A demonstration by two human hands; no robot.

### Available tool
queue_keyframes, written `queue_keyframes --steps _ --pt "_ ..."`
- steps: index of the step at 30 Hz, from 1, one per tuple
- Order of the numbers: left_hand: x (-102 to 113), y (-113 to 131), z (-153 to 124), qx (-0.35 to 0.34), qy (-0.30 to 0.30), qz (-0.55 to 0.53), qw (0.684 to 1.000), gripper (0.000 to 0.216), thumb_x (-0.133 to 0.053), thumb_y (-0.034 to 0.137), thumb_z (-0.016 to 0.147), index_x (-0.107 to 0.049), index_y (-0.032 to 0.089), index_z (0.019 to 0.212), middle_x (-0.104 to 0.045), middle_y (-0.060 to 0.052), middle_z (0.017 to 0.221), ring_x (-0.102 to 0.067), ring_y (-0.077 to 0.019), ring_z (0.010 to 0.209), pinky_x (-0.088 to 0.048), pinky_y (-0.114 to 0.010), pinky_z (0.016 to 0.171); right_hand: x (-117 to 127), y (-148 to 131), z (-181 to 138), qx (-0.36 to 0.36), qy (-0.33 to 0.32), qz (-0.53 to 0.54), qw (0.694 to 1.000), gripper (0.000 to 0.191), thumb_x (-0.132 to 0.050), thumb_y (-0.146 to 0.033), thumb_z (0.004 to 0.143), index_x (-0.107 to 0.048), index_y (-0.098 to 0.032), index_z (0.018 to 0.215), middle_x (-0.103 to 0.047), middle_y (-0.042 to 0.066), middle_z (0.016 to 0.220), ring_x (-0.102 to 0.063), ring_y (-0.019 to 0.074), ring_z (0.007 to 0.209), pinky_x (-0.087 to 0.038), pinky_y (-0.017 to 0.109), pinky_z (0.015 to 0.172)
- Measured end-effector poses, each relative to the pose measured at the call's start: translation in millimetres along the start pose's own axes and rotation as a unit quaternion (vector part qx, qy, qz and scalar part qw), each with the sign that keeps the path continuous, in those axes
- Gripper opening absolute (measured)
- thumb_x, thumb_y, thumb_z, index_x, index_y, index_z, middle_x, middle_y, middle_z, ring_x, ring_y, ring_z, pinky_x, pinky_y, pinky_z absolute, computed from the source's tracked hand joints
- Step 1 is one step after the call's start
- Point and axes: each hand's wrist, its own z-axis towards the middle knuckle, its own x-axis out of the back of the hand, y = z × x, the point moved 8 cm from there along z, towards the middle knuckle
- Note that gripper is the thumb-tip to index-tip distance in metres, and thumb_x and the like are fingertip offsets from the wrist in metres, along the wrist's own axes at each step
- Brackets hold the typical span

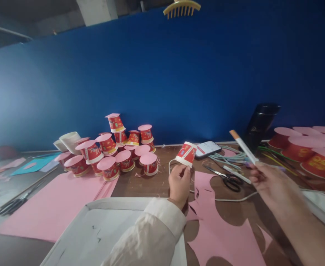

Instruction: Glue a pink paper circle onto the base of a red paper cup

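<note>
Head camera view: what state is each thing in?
Red-and-white paper cup, in left hand: upside down, tilted
White orange-ended stick, in right hand: raised
Red paper cups with pink paper tops: upside down, some stacked
Black-and-white phone: face up, screen lit
Black cylindrical bottle: lid on
Pink paper sheet on right: cut, curved gaps

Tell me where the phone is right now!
In the head view, the phone lies a little right of the middle, near the foot of the blue wall. It's just right of the red paper cup in the left hand.
</note>
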Motion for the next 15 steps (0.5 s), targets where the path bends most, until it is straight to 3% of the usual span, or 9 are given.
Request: queue_keyframes --steps 3,5,9,12,15 --pt "-3.5 6.0 -2.8 -0.027 -0.014 -0.009 0.999 0.019 -0.062 0.027 0.089 -0.072 0.020 0.074 -0.066 -0.001 0.077 -0.061 -0.0157 0.076 -0.048 -0.028 0.076 -15.3 6.4 -2.7 -0.106 -0.025 0.264 0.958 0.032 -0.076 -0.058 0.078 -0.066 -0.029 0.088 -0.070 0.005 0.089 -0.061 0.0209 0.074 -0.053 0.038 0.061" --pt "-4.1 6.9 -3.3 -0.029 -0.015 -0.017 0.999 0.018 -0.063 0.028 0.087 -0.073 0.020 0.074 -0.066 -0.001 0.076 -0.062 -0.0155 0.076 -0.049 -0.027 0.076 -33.4 0.6 -11.1 -0.148 -0.076 0.333 0.928 0.039 -0.087 -0.053 0.068 -0.070 -0.028 0.093 -0.068 0.003 0.088 -0.058 0.0164 0.071 -0.052 0.033 0.059" --pt "-4.0 -11.8 0.0 0.070 -0.009 -0.045 0.996 0.017 -0.064 0.028 0.086 -0.073 0.019 0.075 -0.065 0.000 0.070 -0.060 -0.0133 0.067 -0.048 -0.024 0.065 -58.5 -10.1 -29.1 -0.161 -0.165 0.318 0.920 0.048 -0.093 -0.050 0.062 -0.073 -0.023 0.097 -0.070 0.004 0.089 -0.059 0.0148 0.071 -0.054 0.030 0.062" --pt "-9.8 -35.4 -1.1 0.212 -0.028 -0.092 0.972 0.016 -0.063 0.025 0.087 -0.072 0.017 0.077 -0.060 0.002 0.059 -0.053 -0.0108 0.050 -0.041 -0.022 0.047 -64.2 -9.6 -35.0 -0.144 -0.192 0.282 0.929 0.044 -0.091 -0.052 0.068 -0.072 -0.021 0.093 -0.072 0.005 0.092 -0.059 0.0138 0.070 -0.051 0.027 0.059" --pt "-13.6 -43.6 -3.1 0.287 -0.024 -0.148 0.946 0.010 -0.063 0.018 0.086 -0.071 0.014 0.081 -0.066 0.000 0.066 -0.057 -0.0101 0.048 -0.044 -0.021 0.044 -67.7 -5.8 -37.4 -0.137 -0.217 0.248 0.934 0.042 -0.087 -0.053 0.074 -0.072 -0.020 0.094 -0.072 0.005 0.087 -0.058 0.0128 0.067 -0.048 0.025 0.058"
